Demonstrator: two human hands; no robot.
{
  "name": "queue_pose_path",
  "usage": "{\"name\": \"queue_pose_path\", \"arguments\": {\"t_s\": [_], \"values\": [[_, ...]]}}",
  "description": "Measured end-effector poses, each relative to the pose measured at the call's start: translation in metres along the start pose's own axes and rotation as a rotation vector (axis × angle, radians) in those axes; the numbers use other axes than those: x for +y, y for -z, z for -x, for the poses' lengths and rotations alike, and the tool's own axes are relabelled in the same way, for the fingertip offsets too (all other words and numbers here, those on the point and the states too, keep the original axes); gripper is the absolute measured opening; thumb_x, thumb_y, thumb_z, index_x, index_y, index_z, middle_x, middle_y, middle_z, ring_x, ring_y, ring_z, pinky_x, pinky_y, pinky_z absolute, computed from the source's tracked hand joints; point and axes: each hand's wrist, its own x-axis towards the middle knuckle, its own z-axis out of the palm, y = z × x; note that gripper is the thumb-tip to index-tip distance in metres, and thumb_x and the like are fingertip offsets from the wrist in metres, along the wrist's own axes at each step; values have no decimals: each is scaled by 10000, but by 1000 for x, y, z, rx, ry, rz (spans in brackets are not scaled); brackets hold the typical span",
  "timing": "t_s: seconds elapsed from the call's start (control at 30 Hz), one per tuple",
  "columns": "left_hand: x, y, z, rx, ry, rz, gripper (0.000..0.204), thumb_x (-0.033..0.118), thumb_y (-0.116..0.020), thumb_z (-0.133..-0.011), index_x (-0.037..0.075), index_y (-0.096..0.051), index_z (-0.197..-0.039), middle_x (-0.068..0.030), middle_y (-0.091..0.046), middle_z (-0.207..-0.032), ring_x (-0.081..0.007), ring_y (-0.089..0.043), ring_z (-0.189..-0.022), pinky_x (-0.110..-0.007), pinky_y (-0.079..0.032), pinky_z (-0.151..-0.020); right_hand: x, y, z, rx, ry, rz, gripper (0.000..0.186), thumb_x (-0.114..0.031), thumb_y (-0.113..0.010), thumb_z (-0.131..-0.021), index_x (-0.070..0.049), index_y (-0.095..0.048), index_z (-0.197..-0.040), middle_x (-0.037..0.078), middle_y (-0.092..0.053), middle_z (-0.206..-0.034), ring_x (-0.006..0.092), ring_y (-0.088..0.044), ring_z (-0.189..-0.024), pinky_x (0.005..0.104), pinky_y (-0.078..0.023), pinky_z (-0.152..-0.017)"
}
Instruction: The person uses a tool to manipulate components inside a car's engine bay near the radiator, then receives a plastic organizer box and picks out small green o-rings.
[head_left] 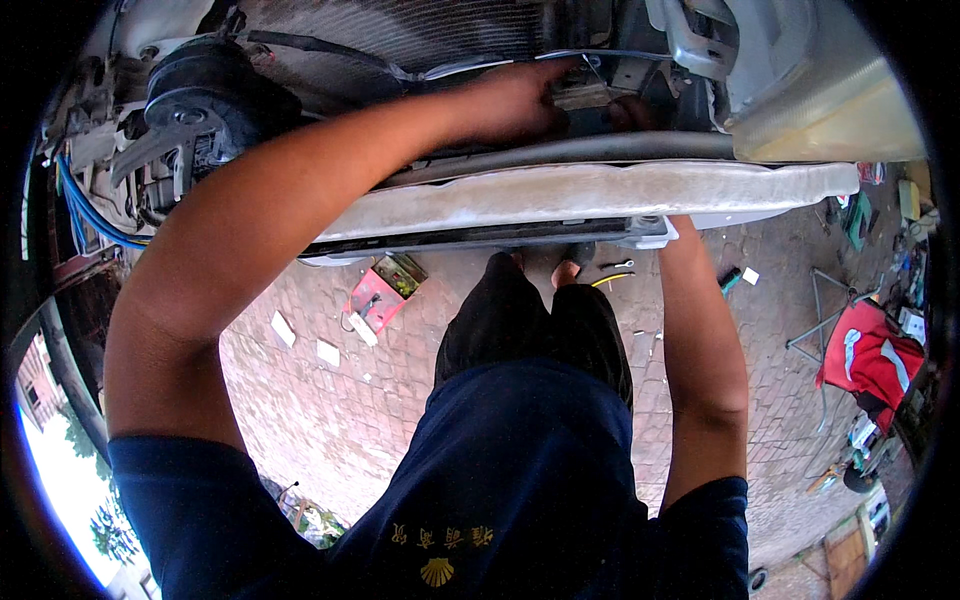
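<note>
My left hand (520,100) reaches over the pale bumper beam (520,195) into a shadowed gap below the radiator (440,30), its bent fingers beside a thin metal piece (592,68); what they hold is unclear. My right forearm (700,310) comes up from under the beam, and my right hand (628,112) shows dimly in the gap behind it, right of my left hand, its fingers mostly hidden in shadow. A dark bar (560,150) runs just above the beam.
A black round part (200,95) and blue hoses (85,205) sit at left, a translucent housing (820,120) at right. On the paving lie a red tray (365,310), white pieces (328,352), a wrench (618,265) and a yellow hose (610,279). A red folding chair (860,350) stands at right.
</note>
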Motion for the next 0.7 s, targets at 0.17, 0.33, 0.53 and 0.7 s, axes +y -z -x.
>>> {"name": "queue_pose_path", "arguments": {"t_s": [0.17,0.33,0.53,0.7], "values": [[1,-3,-3,80,75,-38,743,283,-745,-825,58,-459,-1472,-189,-731,-938,-320,-713,-850,-441,-565,-782,-14,-3,-11,-75,-318,69,213,-252,-586,-1033,-58,-670,-1005,103,-666,-850,190,-617,-760,349,-501,-727],[0,1,-5,100,30,-51,759,225,-695,-871,47,-364,-1531,-224,-715,-975,-340,-696,-834,-456,-570,-755,-34,-3,-20,-91,-411,133,268,-299,-585,-1032,-50,-673,-993,124,-674,-839,207,-639,-752,358,-511,-728],[0,1,-9,165,-11,-119,697,262,-698,-874,33,-430,-1474,-240,-709,-988,-372,-699,-860,-473,-566,-762,-35,-4,-21,-62,-381,53,291,-323,-581,-1031,-54,-689,-1002,134,-696,-856,227,-668,-782,366,-519,-739],[6,-4,-15,214,-13,-76,555,321,-705,-822,-12,-591,-1250,-243,-713,-977,-415,-697,-916,-497,-557,-819,-3,-4,-8,-31,133,301,263,-306,-608,-1018,-59,-695,-1046,131,-712,-929,233,-679,-832,355,-530,-760]]}}
